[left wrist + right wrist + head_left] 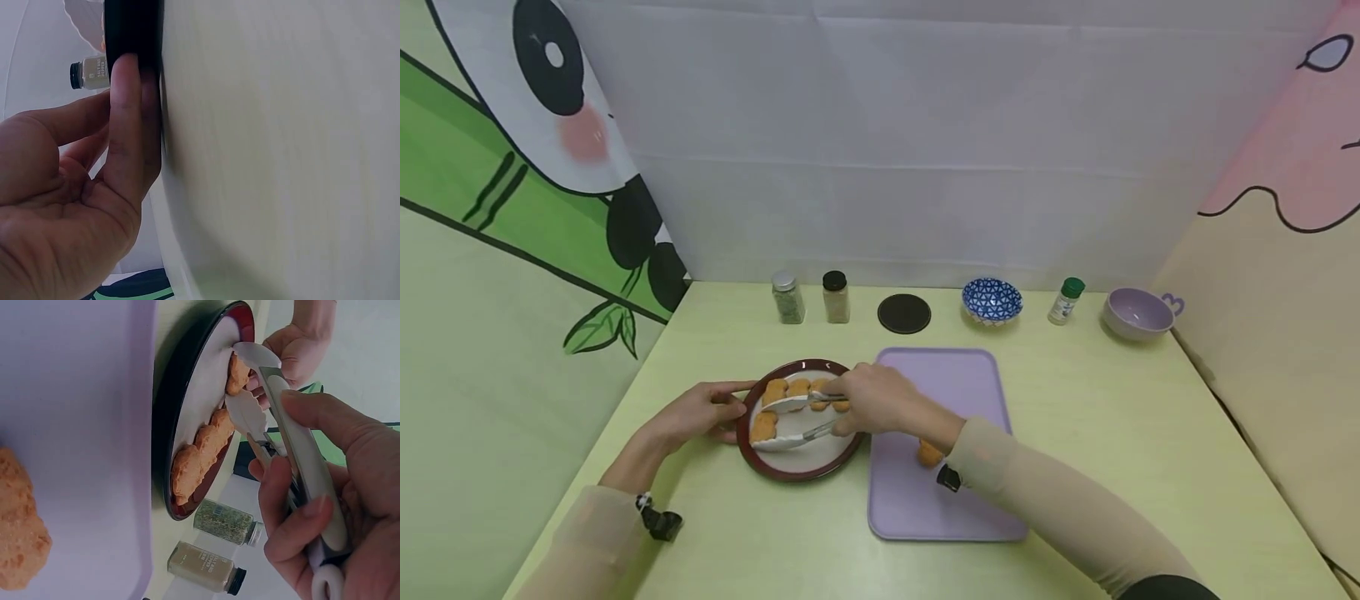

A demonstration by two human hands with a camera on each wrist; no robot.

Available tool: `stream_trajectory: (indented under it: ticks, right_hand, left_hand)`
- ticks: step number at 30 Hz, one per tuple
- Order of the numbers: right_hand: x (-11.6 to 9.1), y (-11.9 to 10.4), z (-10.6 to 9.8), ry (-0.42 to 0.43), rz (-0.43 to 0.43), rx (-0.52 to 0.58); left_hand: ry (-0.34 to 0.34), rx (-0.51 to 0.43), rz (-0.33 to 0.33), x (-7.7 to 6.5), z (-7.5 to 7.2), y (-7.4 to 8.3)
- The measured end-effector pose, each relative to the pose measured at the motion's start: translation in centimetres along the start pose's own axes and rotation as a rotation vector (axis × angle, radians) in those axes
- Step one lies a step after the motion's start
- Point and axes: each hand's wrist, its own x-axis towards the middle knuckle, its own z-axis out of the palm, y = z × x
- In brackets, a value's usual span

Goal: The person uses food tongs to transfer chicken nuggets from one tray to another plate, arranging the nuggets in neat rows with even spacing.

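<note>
My right hand [876, 398] grips the handles of white-tipped tongs [300, 447] above a brown-rimmed plate [801, 476]. The tongs' heads are spread, one on each side of a chicken nugget [763, 427] at the plate's left; whether they touch it, I cannot tell. Several more nuggets [203, 453] lie in a row along the plate's far side. My left hand [696, 412] rests its fingertips against the plate's left rim, fingers mostly straight in the left wrist view. Another nugget [929, 454] lies on the purple tray [925, 508] beneath my right forearm, partly hidden by it.
Along the back stand a silver-capped herb jar [788, 300], a black-capped seasoning jar [836, 298], a black coaster [904, 314], a blue patterned bowl [992, 302], a green-capped bottle [1066, 302] and a purple cup [1138, 315]. A pale wall rises behind them.
</note>
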Motion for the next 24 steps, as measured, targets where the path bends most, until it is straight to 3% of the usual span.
stream_trajectory:
  ticks: [8, 13, 18, 24]
  right_hand:
    - [0.1, 0.1, 0.4, 0.017, -0.007, -0.012]
    - [-1.1, 0.4, -0.2, 0.047, -0.023, 0.004]
    - [-5.0, 2.1, -2.4, 0.113, -0.062, -0.004]
    - [-11.4, 6.5, -5.0, 0.167, -0.044, -0.058]
  left_hand:
    - [0.009, -0.001, -0.014, 0.1, 0.1, 0.0]
    - [0.002, -0.012, -0.005, 0.1, 0.1, -0.1]
    - [0.009, -0.005, -0.001, 0.1, 0.1, -0.4]
    - [0.007, 0.012, 0.012, 0.1, 0.0, -0.4]
